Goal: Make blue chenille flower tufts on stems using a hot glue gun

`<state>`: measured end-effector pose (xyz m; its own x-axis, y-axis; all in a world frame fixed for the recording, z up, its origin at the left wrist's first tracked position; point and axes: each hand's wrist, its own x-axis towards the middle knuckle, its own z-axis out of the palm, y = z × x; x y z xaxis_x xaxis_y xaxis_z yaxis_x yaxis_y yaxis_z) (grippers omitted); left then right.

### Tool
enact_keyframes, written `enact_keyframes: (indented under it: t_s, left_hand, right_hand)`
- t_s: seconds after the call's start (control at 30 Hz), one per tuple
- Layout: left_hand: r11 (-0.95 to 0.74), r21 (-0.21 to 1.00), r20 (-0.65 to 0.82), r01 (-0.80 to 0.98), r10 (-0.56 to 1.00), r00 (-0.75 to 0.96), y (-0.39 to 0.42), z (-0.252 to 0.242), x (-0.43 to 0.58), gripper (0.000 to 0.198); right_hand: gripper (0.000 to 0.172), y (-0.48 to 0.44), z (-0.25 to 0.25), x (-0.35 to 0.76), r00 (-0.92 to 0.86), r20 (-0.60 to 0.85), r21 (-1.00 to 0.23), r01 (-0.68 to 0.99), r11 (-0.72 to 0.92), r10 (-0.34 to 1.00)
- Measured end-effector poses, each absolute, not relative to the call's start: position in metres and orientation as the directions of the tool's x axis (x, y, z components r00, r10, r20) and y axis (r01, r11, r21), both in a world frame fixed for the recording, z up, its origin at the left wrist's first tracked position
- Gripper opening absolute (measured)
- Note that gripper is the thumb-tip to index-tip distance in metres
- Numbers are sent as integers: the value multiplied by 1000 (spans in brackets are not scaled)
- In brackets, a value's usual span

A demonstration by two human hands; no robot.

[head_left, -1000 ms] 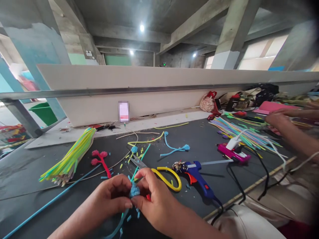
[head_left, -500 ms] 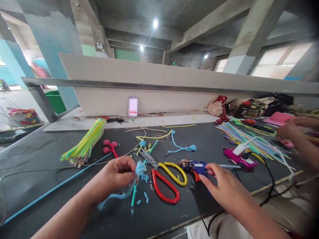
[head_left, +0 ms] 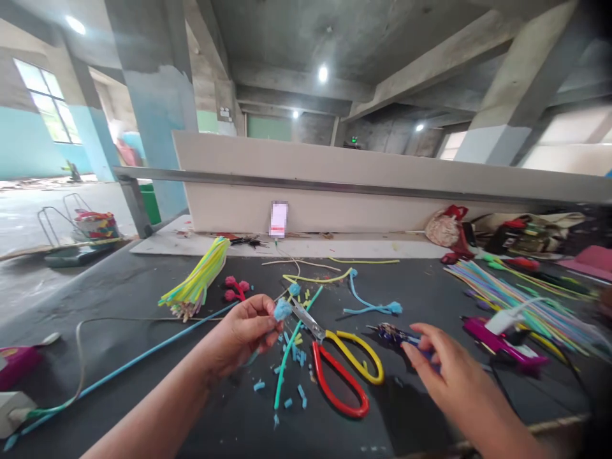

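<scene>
My left hand (head_left: 248,328) is closed, with thumb and forefinger pinching a light blue pipe cleaner with a fluffy ball end (head_left: 282,310). Its stem trails below the fingers, partly hidden. My right hand (head_left: 442,363) has its fingers around the body of a blue hot glue gun (head_left: 394,335), whose dirty nozzle points left; the grip and trigger are mostly covered. Between the hands lie scissors (head_left: 340,387) with one red and one yellow handle, blades slightly apart. Cut blue pieces (head_left: 302,395) and a green pipe cleaner (head_left: 283,373) lie beside them.
A yellow-green pipe cleaner bundle (head_left: 198,277) and a red three-ball piece (head_left: 236,288) lie left. Blue ball-ended stems (head_left: 370,306) are beyond the scissors. At right are a magenta power strip (head_left: 504,344), cables and pastel pipe cleaners (head_left: 502,296). A phone (head_left: 278,220) leans at the back.
The view has turned left, so everything sits farther right. My right fingers have come around the glue gun, and its orange trigger no longer shows. My left hand still pinches the blue ball-ended pipe cleaner.
</scene>
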<state>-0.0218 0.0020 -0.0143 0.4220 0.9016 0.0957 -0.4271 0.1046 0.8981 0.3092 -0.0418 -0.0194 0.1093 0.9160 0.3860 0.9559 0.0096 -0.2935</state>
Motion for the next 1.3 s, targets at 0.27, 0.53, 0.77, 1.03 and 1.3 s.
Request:
enact_keyframes:
  t_s: [0.27,0.53,0.77,1.03,1.3]
  left_hand:
    - [14,932,127,-363,923,363,1,-12,-18,16]
    - [27,963,106,-268,877,470,-2,-9,-18,19]
    - [16,974,63,-226,939,339,7,-12,-24,20]
    - [36,965,22,-260,976,216,16,-14,-37,27]
    - [25,917,67,-398,974,216,22,-14,-41,24]
  right_hand:
    - [30,-37,-7,170,-202,225,-905,319,281,953]
    - [17,-20,-7,148,-216,273,-922,217,319,937]
    - [31,-9,-2,178,-221,270,-912,255,323,937]
    - [20,1,-15,197,-318,160,-420,835,356,935]
    - [1,31,-21,142,-398,112,-269,870,414,910]
